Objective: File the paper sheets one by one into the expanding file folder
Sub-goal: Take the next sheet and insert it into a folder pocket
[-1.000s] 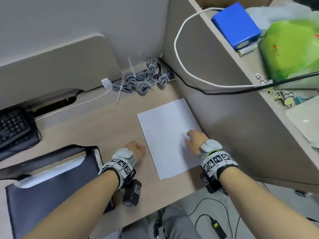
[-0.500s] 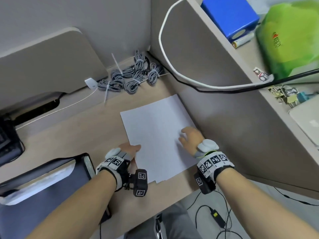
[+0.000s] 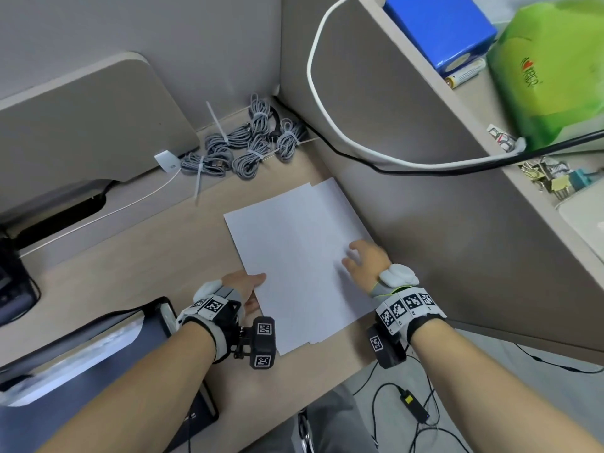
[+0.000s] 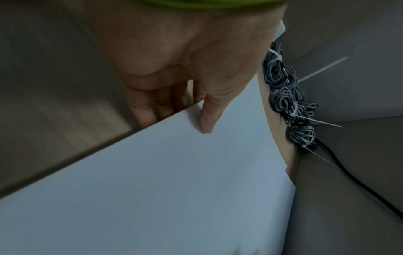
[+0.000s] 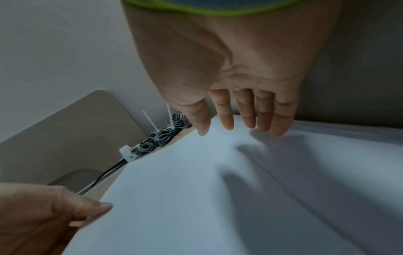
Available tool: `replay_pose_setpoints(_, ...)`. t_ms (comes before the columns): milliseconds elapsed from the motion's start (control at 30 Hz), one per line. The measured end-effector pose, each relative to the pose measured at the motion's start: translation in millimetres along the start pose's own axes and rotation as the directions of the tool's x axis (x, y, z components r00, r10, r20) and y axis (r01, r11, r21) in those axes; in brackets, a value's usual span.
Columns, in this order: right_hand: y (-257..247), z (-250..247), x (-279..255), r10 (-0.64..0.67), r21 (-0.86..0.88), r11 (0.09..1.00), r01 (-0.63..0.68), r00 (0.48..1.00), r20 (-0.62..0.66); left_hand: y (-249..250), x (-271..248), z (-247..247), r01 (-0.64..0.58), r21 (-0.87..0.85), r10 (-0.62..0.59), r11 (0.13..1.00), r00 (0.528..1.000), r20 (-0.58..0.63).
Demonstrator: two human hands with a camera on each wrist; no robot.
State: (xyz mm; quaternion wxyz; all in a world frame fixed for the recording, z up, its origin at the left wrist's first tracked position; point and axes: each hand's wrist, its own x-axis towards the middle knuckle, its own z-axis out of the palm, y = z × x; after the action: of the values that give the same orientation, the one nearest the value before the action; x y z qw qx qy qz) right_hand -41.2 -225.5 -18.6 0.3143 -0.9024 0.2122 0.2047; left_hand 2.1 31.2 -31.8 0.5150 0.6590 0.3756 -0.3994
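Note:
A small stack of white paper sheets point(image 3: 304, 256) lies on the wooden desk by the right partition. The top sheet point(image 4: 174, 181) is shifted left off the sheets beneath and its left edge is lifted. My left hand point(image 3: 248, 286) pinches that edge, thumb point(image 4: 206, 119) on top and fingers under it. My right hand point(image 3: 362, 259) hovers just over the stack's right side with fingers point(image 5: 246, 117) straight and spread. The dark expanding file folder point(image 3: 98, 354) lies open at the lower left, with white sheets in its pockets.
Bundled grey cables point(image 3: 248, 148) with zip ties lie at the desk's back corner. A beige partition point(image 3: 425, 223) rises right of the stack, with a white cable point(image 3: 327, 119) hanging on it. A keyboard edge point(image 3: 13, 282) sits at far left.
My left hand has gone from resting beside the stack to pinching the top sheet's left edge and drawing it leftward. My right hand's fingers have spread over the stack.

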Motion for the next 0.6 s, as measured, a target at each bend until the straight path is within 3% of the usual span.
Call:
replay_pose_setpoints(300,-4,7,-3,0.042,-0.026,0.999,-0.04,0.997,0.057,3,12,4,-0.054,0.086,0.058,0.995,0.997,-0.047)
replay_pose_setpoints(433,0,3,-2,0.122,0.105,0.987,-0.12,0.992,-0.01,-28,93,-16,-0.074,0.139,0.094,0.987,0.986,-0.138)
replay_pose_setpoints(600,2,7,2,0.139,0.101,0.985,-0.142,0.99,0.036,7,19,-4,-0.073,0.159,0.084,0.985,0.995,-0.061)
